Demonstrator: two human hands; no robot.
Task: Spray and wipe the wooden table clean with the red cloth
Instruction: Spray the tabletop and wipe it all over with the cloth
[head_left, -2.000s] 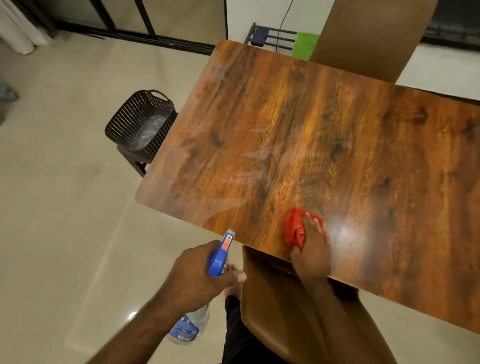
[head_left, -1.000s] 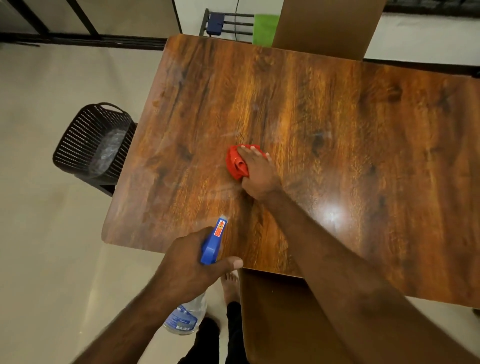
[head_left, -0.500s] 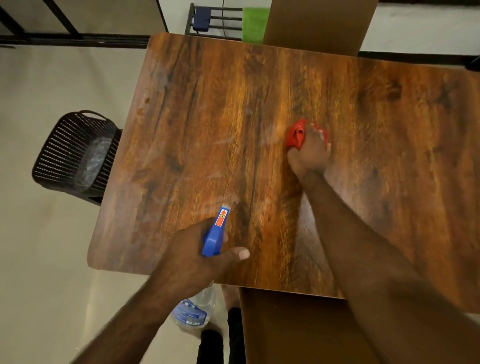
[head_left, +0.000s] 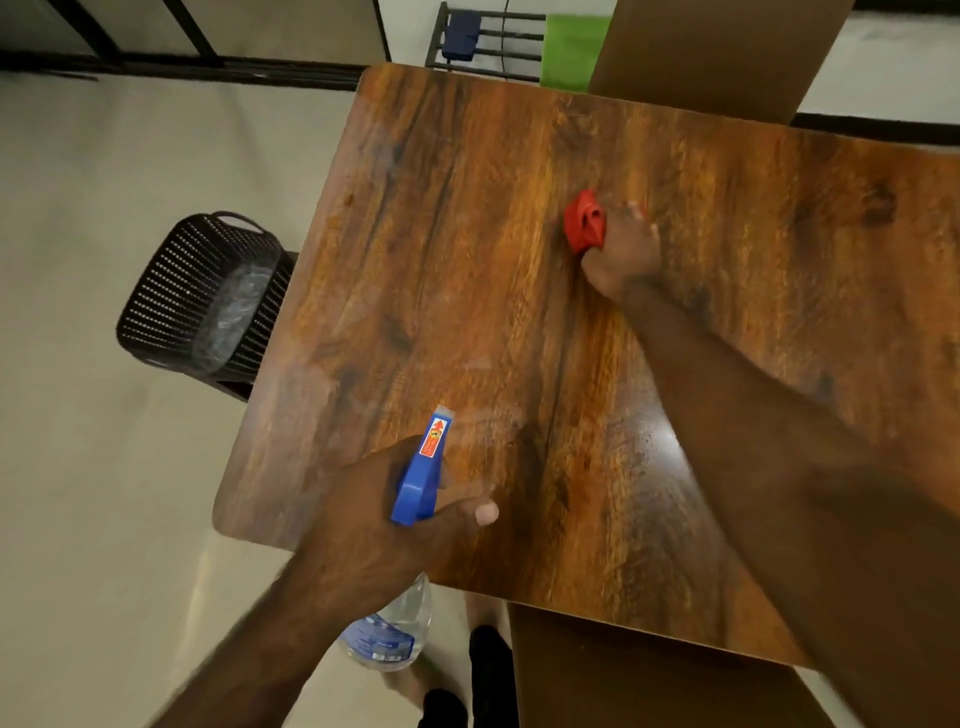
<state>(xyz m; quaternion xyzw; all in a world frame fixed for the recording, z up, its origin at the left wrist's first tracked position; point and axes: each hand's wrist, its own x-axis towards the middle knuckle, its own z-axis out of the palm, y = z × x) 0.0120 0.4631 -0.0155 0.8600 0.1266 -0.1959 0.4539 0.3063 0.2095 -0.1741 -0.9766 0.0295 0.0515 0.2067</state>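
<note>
Red cloth (head_left: 584, 228): bunched mid-tabletop (head_left: 457, 249), clamped in right grip (head_left: 626, 254). Left grip (head_left: 374, 525) clamped round spray bottle (head_left: 418, 480) over tabletop's near edge. Black basket (head_left: 171, 291) beside tabletop's left edge.

Bunched red cloth (head_left: 584, 224) pressed under right hand (head_left: 625, 252) on wooden counter (head_left: 457, 270). Clear spray bottle (head_left: 417, 480), blue trigger, gripped by left hand (head_left: 379, 525) over near edge.

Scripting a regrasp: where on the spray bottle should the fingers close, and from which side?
Probably the neck, right under the blue trigger head, from behind the nozzle, as the left hand grips it now. The head overhangs above and the clear body widens below, so the narrow part between should keep the fingers from slipping, and the nozzle points away over the table.
</note>
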